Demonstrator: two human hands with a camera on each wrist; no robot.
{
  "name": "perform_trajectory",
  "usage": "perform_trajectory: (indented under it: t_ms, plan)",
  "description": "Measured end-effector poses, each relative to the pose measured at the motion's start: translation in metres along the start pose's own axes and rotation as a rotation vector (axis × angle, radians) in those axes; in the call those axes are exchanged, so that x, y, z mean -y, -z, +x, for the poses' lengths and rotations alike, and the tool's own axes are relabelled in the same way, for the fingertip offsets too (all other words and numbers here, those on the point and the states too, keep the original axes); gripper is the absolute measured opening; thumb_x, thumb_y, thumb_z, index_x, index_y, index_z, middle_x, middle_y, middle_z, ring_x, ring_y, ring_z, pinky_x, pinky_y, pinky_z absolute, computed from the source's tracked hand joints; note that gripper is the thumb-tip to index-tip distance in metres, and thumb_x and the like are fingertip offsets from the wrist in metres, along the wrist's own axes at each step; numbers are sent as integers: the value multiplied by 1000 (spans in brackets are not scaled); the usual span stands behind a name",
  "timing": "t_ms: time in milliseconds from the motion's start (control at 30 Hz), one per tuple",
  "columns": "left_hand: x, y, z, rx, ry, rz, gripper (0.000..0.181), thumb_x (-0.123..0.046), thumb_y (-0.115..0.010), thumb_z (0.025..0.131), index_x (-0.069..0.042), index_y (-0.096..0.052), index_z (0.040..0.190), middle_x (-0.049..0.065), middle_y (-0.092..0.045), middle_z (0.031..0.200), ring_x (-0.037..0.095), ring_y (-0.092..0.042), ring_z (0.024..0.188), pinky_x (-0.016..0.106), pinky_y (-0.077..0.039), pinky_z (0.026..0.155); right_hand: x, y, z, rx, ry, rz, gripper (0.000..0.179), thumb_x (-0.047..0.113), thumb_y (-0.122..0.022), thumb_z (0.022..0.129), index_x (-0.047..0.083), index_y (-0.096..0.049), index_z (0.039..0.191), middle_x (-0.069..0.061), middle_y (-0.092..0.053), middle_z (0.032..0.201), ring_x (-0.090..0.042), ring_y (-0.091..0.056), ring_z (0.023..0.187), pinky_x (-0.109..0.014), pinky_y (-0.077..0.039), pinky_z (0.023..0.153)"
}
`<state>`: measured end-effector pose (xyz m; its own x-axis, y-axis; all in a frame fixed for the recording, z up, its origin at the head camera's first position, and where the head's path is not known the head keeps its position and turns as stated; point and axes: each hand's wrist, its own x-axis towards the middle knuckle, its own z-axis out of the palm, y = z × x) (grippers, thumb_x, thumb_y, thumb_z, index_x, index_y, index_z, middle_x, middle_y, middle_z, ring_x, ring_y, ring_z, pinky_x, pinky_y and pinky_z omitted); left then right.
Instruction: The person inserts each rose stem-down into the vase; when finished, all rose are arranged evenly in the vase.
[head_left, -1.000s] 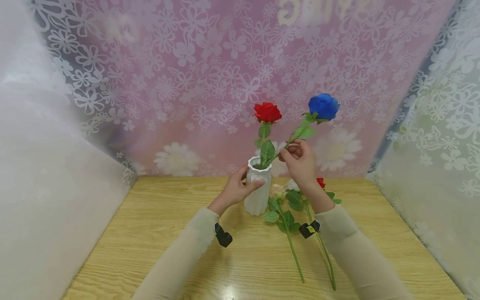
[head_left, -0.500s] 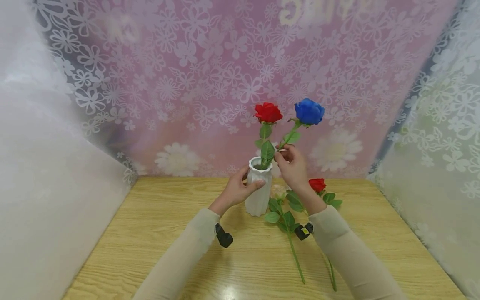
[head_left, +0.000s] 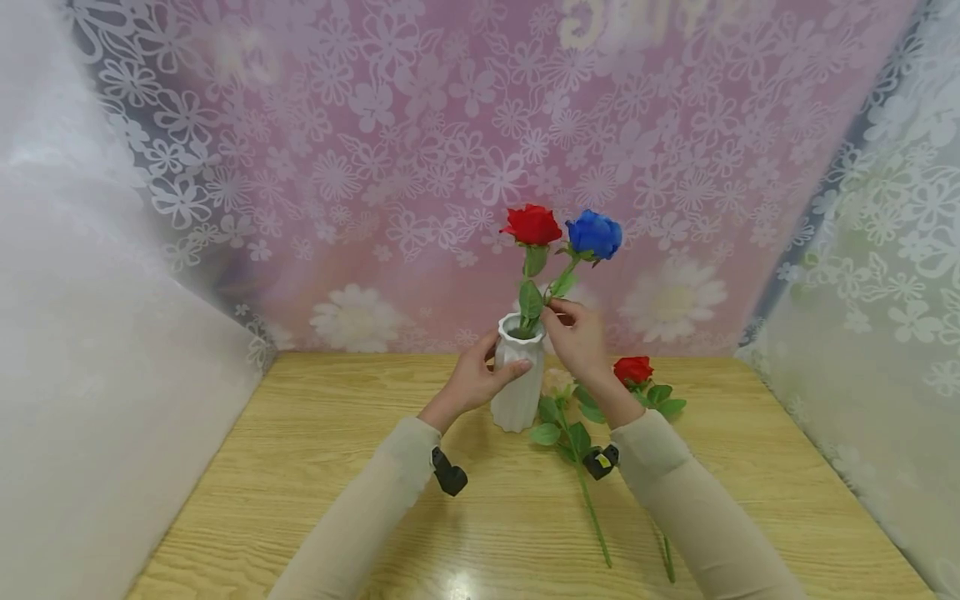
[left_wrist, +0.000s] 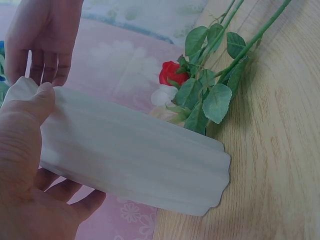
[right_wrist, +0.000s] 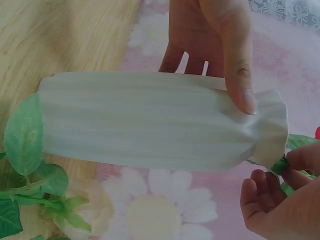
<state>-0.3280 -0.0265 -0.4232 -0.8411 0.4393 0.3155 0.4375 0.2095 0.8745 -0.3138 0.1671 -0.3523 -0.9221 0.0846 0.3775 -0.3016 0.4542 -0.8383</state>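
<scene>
A white fluted vase (head_left: 516, 404) stands upright on the wooden table. My left hand (head_left: 472, 377) grips it below the scalloped rim, thumb across the front and fingers behind. One red rose (head_left: 532, 225) rises out of the vase's mouth, with green leaves at the rim. Right at that rim, my right hand (head_left: 581, 337) pinches the green stem of a blue rose (head_left: 595, 235) between thumb and fingers. The stem leans to the right, its lower end hidden inside the vase. In the right wrist view, the right fingertips (right_wrist: 300, 160) hold green stem beside the vase's mouth.
Right of the vase, a peach rose (head_left: 557, 382) and a second red rose (head_left: 633, 368) lie with stems toward the front. A white rose (left_wrist: 163, 95) lies between them in the left wrist view. Behind the table (head_left: 315, 467) hangs a pink floral backdrop (head_left: 420, 167).
My right hand has moved left and down, bringing the blue rose closer to the standing red rose and lower, its stem more upright. The left hand and vase have stayed put.
</scene>
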Motion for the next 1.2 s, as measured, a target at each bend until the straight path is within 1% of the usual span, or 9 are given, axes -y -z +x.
perform_trajectory:
  t_ms: [200,367,433,567,667,767,933,1100,1200]
  plan:
    - [1,0,0,-1,-5,-4,74,-27,-71,104,-27,-32,166,9,-53,156,29,-57,140,51,-53,111,-2,-2,-2,-27,-9,2,34,24,-63,105,-1,-77,124,-22,-74,127,-40,-70,111,-54,-59,95]
    - [1,0,0,-6,-6,-3,73,-27,-71,103,-26,-33,166,9,-54,155,29,-58,139,51,-54,110,-3,-5,-4,-47,5,0,33,25,-62,106,1,-79,118,-21,-77,116,-32,-71,100,-36,-57,82]
    - [1,-1,0,-7,-9,-5,73,-27,-71,103,-26,-34,166,9,-54,156,29,-58,139,51,-54,110,-5,-7,-4,-60,8,8,34,28,-62,106,0,-80,110,-19,-77,101,-26,-68,86,-29,-52,71]
    - [1,-2,0,-11,-14,-9,73,-27,-71,103,-26,-33,166,9,-54,156,30,-58,140,52,-55,109,-6,-9,-5,-83,13,31,43,31,-61,107,-3,-76,86,-5,-61,65,-16,-49,59,-26,-37,52]
    - [2,-2,0,-13,-11,-11,74,-27,-71,104,-27,-32,166,9,-54,156,30,-57,140,52,-54,110,-7,-10,-5,-82,32,12,43,31,-64,105,-1,-74,79,7,-46,56,-11,-39,51,-26,-30,47]
    - [2,-2,0,-12,-9,-11,74,-28,-71,104,-27,-32,167,8,-53,157,30,-57,141,52,-54,111,-10,-10,-4,-67,48,-8,36,29,-68,103,1,-80,85,7,-47,57,-9,-39,50,-25,-30,46]
    - [3,-1,0,-8,-21,-11,73,-28,-70,104,-26,-32,166,9,-53,157,31,-56,141,53,-52,112,-14,-11,-8,-66,19,15,36,34,-69,103,1,-83,97,-10,-71,79,-7,-55,62,-24,-42,52]
    - [4,-1,1,-8,-19,-7,72,-28,-71,104,-27,-34,166,8,-53,157,30,-56,142,53,-52,112,-15,-13,-11,-112,38,62,39,36,-66,105,1,-78,96,-21,-76,90,-27,-66,72,-26,-46,54]
    - [4,-1,0,-11,-22,1,72,-28,-71,103,-27,-34,166,8,-53,157,30,-56,142,53,-52,112,-14,-14,-11,-141,36,78,34,34,-66,105,2,-77,104,-22,-76,96,-36,-71,83,-24,-48,57]
